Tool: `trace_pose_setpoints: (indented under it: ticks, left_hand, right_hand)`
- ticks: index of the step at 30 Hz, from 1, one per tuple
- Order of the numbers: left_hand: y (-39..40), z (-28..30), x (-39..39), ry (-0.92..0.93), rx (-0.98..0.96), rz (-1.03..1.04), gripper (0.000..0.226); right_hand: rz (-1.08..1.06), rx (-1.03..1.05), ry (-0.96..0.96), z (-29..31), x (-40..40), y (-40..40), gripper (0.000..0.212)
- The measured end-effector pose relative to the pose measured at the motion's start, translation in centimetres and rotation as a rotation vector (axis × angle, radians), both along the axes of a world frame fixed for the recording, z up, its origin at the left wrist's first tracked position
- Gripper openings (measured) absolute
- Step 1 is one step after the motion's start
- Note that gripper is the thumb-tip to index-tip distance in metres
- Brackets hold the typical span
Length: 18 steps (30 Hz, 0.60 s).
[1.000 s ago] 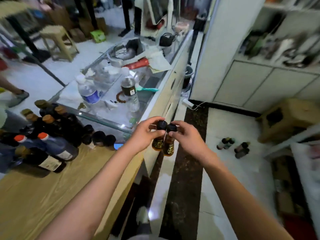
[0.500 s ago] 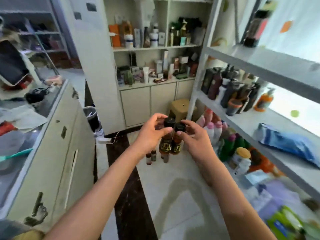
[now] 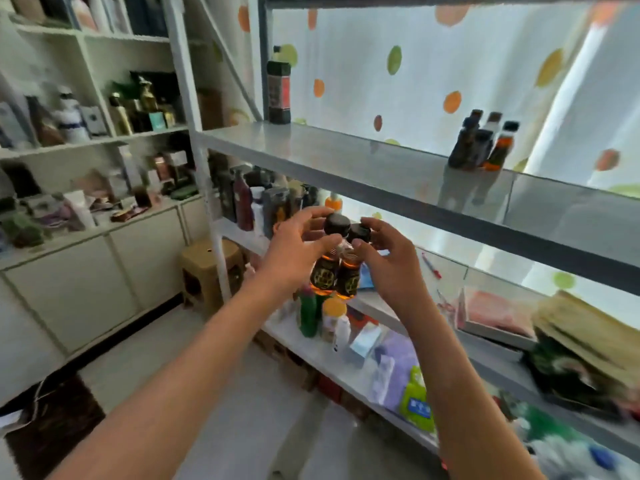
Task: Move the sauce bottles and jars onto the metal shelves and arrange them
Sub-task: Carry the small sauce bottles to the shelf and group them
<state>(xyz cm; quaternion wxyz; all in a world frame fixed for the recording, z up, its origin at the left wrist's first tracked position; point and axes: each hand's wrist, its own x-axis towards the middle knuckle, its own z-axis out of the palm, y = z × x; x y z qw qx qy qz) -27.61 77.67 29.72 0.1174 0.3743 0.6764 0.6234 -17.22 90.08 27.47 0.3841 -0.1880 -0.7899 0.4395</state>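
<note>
Hands meet in front of the grey metal shelving unit [image 3: 346, 174], each pinching one small amber sauce bottle with a black screw cap. The left hand [image 3: 294, 251] curls thumb and fingers round the neck of the left amber bottle [image 3: 325, 271], and the right hand [image 3: 388, 261] grips the right amber bottle [image 3: 349, 277] just under its cap. The two bottles touch side by side, upright, held in the air below the front edge of the unit's upper grey shelf and above its lower levels. On that upper shelf, toward its right, stands a tight cluster of small dark-capped sauce bottles [image 3: 483, 142]; at its left end stands a tall dark square bottle with a red label [image 3: 278, 90]. On the level under it, behind the hands, dark bottles and jars [image 3: 256, 199] crowd the left end. Left of the unit stand a tan plastic stool [image 3: 207, 268] and white wall cabinets [image 3: 93, 265].
</note>
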Motion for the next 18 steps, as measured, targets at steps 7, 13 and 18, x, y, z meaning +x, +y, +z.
trace_pose_setpoints:
  ticks: [7,13,18]
  left_hand:
    - [11.0,3.5,-2.5,0.013,0.135,-0.119,0.037]
    - [20.3,6.6,-5.4,0.080,0.231,-0.234,0.035]
    - [27.4,7.8,-8.4,0.075,0.248,-0.284,0.033]
  right_hand:
    - [-0.176,0.074,0.009,4.4,0.9,9.5,0.033]
    - [-0.315,0.145,0.063,8.9,-0.6,18.0,0.035]
    - [-0.344,0.140,0.060,11.7,-3.7,24.2,0.031]
